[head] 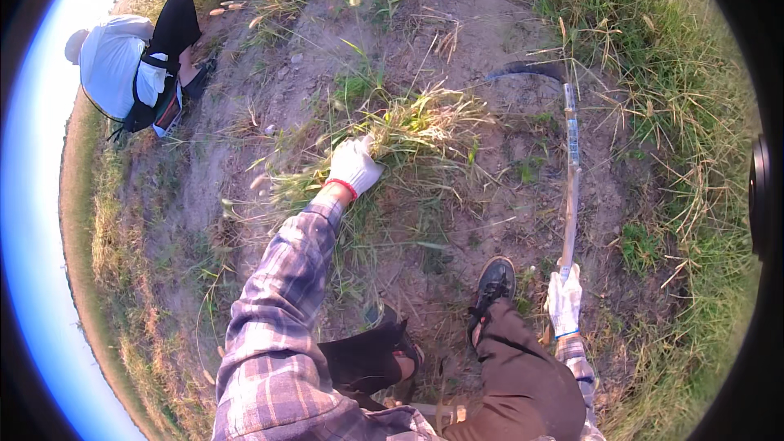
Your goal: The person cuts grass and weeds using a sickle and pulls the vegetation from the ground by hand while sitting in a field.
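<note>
A bunch of cut grass (422,125) is gripped in my left hand (355,165), which wears a white knitted glove with a red cuff and is low over the ground at the middle of the view. My right hand (565,303), in a white glove with a blue cuff, holds the lower end of a sickle's long wooden handle (571,208). Tape or a label wraps the handle's upper part. The sickle's dark curved blade (527,69) points left, just above bare soil, beyond the grass bunch.
Another person (122,67) in a light top and dark trousers crouches at the upper left. Tall grass (692,153) lines the right side. My shoe (497,282) stands on the soil between my hands. A dark-clothed leg (367,358) shows at the bottom.
</note>
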Tool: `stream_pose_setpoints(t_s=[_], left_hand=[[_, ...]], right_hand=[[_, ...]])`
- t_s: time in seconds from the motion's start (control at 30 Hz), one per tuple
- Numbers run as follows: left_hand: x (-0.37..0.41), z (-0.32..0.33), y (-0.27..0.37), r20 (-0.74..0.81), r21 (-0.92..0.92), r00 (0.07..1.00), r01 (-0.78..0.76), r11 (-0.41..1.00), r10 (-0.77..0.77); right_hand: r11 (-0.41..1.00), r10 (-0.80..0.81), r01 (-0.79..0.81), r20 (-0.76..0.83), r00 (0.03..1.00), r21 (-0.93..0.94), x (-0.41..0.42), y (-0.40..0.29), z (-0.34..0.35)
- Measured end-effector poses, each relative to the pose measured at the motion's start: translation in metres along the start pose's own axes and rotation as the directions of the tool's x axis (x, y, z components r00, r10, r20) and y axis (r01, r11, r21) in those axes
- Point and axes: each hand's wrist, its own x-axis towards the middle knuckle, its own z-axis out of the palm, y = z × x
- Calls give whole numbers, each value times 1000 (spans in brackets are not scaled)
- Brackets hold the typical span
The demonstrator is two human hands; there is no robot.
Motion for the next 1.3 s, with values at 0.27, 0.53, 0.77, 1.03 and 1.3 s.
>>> stream_pose_setpoints(t_s=[0.27,0.53,0.77,1.03,1.3], left_hand=[[80,54,5,298,-131,920,303,944,-254],[100,71,-28,304,56,922,232,971,-238],[78,36,18,171,79,940,285,955,-295],[115,27,-30,345,28,916,208,978,-205],[34,21,85,277,-208,957,-28,978,86]], right_hand=[[775,-482,478,103,870,-414,9,-27,24],[806,-447,512,260,856,-297,21,-85,56],[783,-493,523,178,852,-335,21,-98,62],[842,-444,469,150,883,-267,19,-85,48],[885,-330,334,70,941,-325,22,-66,29]])
